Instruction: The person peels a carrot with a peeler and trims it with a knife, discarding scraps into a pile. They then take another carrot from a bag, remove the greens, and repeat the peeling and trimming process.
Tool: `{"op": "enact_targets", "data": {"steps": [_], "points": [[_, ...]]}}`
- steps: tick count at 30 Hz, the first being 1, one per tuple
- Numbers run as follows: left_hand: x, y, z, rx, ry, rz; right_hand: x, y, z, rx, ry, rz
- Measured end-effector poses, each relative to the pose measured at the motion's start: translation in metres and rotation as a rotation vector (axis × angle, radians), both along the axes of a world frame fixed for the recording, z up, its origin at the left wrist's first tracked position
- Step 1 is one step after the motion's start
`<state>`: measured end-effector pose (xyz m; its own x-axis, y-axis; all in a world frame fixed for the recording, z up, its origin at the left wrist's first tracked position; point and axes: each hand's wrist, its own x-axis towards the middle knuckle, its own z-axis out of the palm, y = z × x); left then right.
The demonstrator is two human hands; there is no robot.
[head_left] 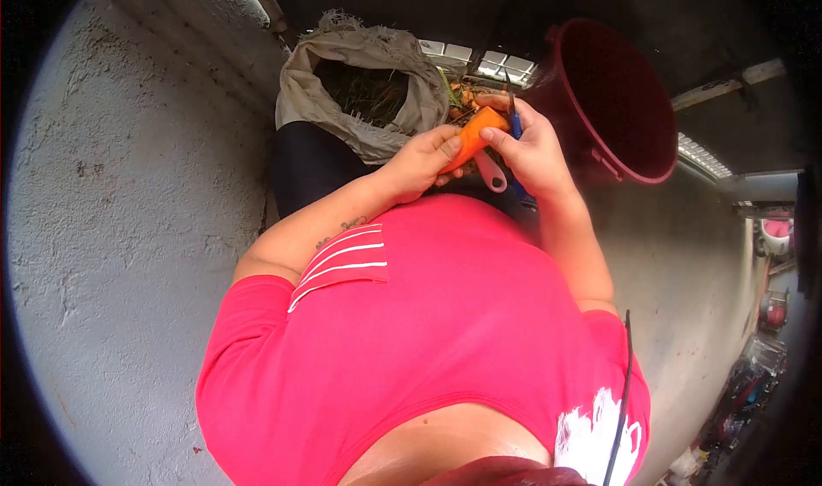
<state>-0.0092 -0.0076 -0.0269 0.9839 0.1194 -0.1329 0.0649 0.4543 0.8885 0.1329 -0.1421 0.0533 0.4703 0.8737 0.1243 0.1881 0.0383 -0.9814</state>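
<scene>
Gripping a carrot [469, 139] by its near end, the left hand [419, 159] wraps thumb and fingers round it and holds it slanted up and away from the body. The right hand [533, 148] is closed on a blue-handled tool [515, 126] whose dark tip pokes up past the fingers, and its thumb presses on the carrot's far end; I cannot tell whether the tool is a knife or a peeler. A pink handle [491, 171] hangs just below both hands, and what it belongs to is hidden. The carrot thus sits between the hands, above the lap. Its visible side looks smooth and bright orange, so the skin seems largely off there, though the underside is out of sight and some work probably remains. Orange and green scraps [462, 99] lie just beyond the hands, between a frayed cloth sack [342, 66] with dark greenery in it on the left and a dark red bucket [629, 109] on the right, whose inside is too dark to show any contents. A dark-clad knee [310, 165] rests against the sack, and rough grey concrete [128, 229] spreads all round. No brand or label can be read: the pink shirt [428, 332] bears white sleeve stripes and a white print cut off by the edge, and the tattoo [347, 225] on the left forearm is too small to make out.
</scene>
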Motion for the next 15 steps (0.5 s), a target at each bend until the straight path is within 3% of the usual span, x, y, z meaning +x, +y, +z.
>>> {"op": "enact_targets", "data": {"steps": [6, 8, 9, 10, 13, 14, 15], "points": [[0.001, -0.002, 0.007, 0.119, 0.033, 0.112, 0.011, -0.005, 0.001, 0.067, -0.099, -0.110], [0.003, 0.003, 0.006, 0.293, 0.059, 0.185, 0.032, -0.020, 0.024, 0.069, -0.232, -0.380], [0.002, 0.007, -0.002, 0.395, 0.104, 0.174, 0.057, -0.026, 0.019, 0.166, -0.577, -0.572], [0.002, 0.012, -0.011, 0.498, 0.144, 0.162, 0.065, -0.031, 0.033, 0.138, -1.179, -0.831], [0.001, 0.009, -0.022, 0.650, 0.054, 0.126, 0.061, -0.033, 0.034, 0.053, -1.055, -0.838], [0.000, 0.005, -0.022, 0.676, -0.011, 0.117, 0.062, -0.032, 0.021, 0.047, -0.891, -0.702], [-0.002, 0.001, -0.005, 0.602, -0.088, 0.102, 0.043, -0.025, 0.015, -0.064, -0.546, -0.561]]}}
